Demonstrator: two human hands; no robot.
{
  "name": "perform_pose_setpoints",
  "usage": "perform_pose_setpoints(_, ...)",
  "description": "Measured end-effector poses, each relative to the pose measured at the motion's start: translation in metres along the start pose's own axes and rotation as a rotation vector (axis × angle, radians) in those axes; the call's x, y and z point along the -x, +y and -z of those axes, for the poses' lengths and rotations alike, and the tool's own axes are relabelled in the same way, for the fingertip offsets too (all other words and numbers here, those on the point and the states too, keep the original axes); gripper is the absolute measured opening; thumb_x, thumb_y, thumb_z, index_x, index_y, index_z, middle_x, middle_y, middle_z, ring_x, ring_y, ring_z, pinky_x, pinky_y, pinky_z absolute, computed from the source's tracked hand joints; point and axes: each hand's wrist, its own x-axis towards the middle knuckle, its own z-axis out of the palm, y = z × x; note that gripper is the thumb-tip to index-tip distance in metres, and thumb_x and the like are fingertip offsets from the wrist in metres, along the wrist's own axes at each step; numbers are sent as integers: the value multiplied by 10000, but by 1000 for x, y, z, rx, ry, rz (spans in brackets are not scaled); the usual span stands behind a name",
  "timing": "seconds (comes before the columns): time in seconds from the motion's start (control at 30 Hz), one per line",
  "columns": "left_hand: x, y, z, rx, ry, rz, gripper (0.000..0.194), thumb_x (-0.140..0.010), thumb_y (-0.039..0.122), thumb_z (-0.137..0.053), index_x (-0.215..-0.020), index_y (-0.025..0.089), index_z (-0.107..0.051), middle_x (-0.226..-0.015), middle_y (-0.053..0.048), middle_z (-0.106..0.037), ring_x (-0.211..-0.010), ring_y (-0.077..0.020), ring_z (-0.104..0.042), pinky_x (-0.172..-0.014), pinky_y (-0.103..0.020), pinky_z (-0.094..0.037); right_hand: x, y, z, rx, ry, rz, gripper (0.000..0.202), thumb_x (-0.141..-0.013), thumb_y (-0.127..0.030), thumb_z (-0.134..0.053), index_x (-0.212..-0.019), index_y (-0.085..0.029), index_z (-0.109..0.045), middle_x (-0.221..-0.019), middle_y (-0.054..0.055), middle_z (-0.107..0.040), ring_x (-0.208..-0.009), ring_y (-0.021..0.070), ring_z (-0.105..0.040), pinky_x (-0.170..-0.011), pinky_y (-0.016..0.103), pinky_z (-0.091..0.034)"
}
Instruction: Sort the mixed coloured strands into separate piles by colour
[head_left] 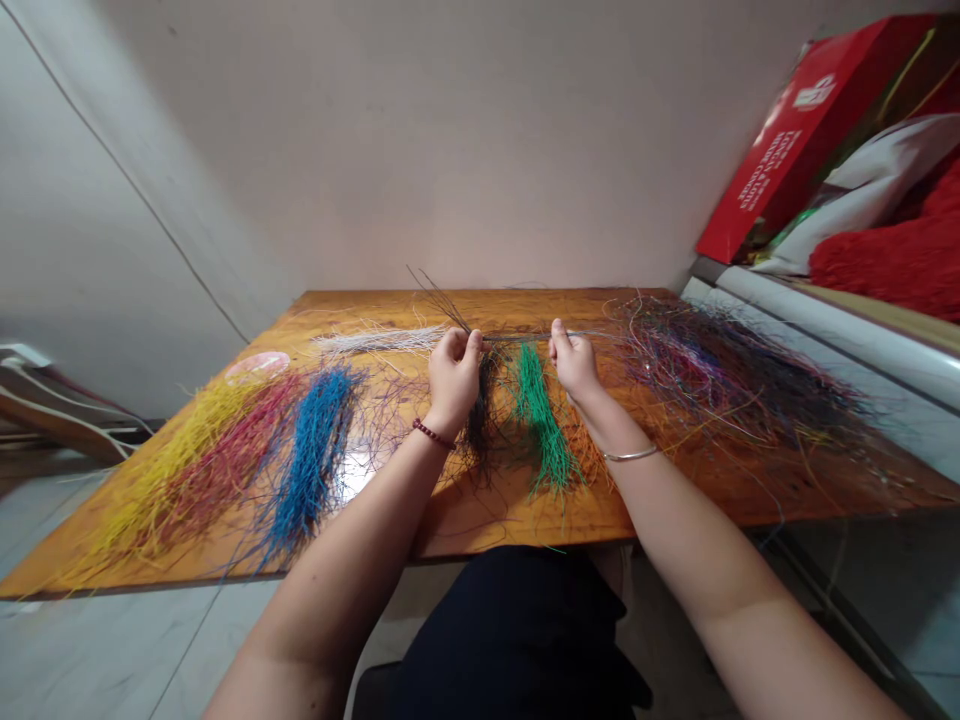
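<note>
Dark thin strands (517, 338) stretch between my two hands above the middle of the table. My left hand (456, 372) pinches them, their loose ends fanning up past the fingers. Closed on their other end is my right hand (573, 362). A black bundle (478, 415) lies just beside my left hand, and a green bundle (541, 415) lies between the hands. White strands (382, 341) are at the left of my left hand. Some orange strands (587, 445) lie partly under my right wrist.
Blue (311, 455), red (236, 440) and yellow (169, 460) bundles lie at the left of the wooden table (450, 530). A tangled multicoloured heap (720, 370) covers the right side. A red box (817, 130) stands beyond it, and a wall (480, 150) rises behind.
</note>
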Motion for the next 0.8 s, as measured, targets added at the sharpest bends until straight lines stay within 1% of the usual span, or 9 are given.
perform_pose_setpoints(0.13, 0, 1, 1, -1, 7, -9, 336, -902, 457, -585, -731, 187, -482, -722, -27, -600, -712, -132, -584, -637, -233, -407, -1, -1, 1, -23, 23, -35, 649, -795, -803, -408, -493, -233, -336, -397, -42, -325, -366, 87, -324, -394, 246, -252)
perform_pose_setpoints(0.27, 0, 1, 1, 13, 31, -9, 325, -908, 442, -581, -735, 186, -481, -730, -29, -611, -728, -135, -600, -656, -235, -415, -2, -2, 2, -70, 60, -69, 640, -787, -795, -442, -506, -231, -328, -405, -47, -327, -366, 80, -310, -386, 241, -238)
perform_pose_setpoints(0.5, -1, 1, 1, 11, 63, 5, 307, -912, 413, -581, -733, 179, -494, -739, -31, -630, -722, -133, -603, -666, -233, -410, 0, -8, 2, -215, 18, -139, 632, -785, -747, -521, -496, -212, -348, -412, -57, -310, -370, 59, -286, -382, 218, -211)
perform_pose_setpoints(0.67, -3, 5, 3, -6, 136, 62, 266, -930, 334, -557, -728, 172, -495, -745, -38, -645, -723, -125, -599, -687, -230, -408, -2, -8, 4, -308, 85, -197, 621, -783, -717, -562, -500, -202, -360, -420, -64, -306, -368, 48, -272, -381, 210, -188)
perform_pose_setpoints(0.8, -3, 6, 3, 30, 146, 89, 249, -934, 301, -548, -731, 169, -491, -747, -39, -642, -750, -128, -611, -711, -230, -419, -2, -7, 4, -333, 77, -192, 624, -780, -725, -557, -502, -202, -360, -421, -62, -320, -368, 46, -272, -381, 209, -190)
